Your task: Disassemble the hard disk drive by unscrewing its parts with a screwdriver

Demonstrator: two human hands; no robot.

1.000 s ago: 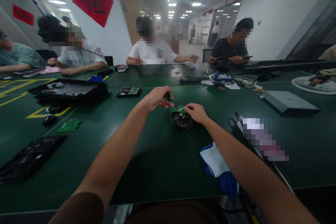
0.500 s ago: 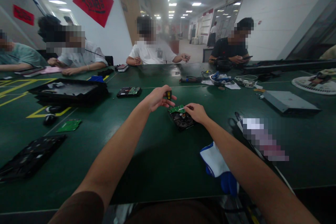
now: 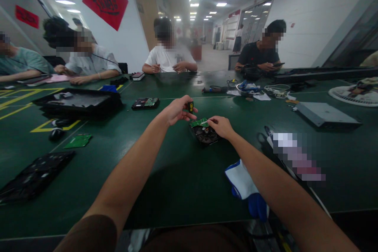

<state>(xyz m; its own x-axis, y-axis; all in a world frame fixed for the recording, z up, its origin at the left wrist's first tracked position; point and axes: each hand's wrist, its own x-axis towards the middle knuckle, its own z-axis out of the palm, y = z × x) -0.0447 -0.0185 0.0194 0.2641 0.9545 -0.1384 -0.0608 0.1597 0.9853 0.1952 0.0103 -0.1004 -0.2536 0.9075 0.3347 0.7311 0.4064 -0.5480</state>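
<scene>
My left hand (image 3: 179, 111) is closed round a screwdriver (image 3: 190, 106) with a black and yellow handle, held upright over the far left corner of a hard drive (image 3: 205, 136). The screwdriver's tip is hard to make out. A green circuit board (image 3: 199, 123) lies along the drive's far side. My right hand (image 3: 220, 126) pinches the right edge of the drive and board with thumb and fingers. A white and blue glove (image 3: 243, 183) lies on the table under my right forearm.
To the left are a black tray (image 3: 76, 100), a loose green board (image 3: 78, 141), a dark flat casing (image 3: 35, 175) and another hard drive (image 3: 145, 103). A grey metal box (image 3: 326, 114) and a white fan grille (image 3: 354, 96) sit at right. Several people sit across the table (image 3: 171, 173).
Both my hands and the hard drive stay almost in place. Across the table, the person in the white T-shirt has drawn an outstretched hand back towards the body.
</scene>
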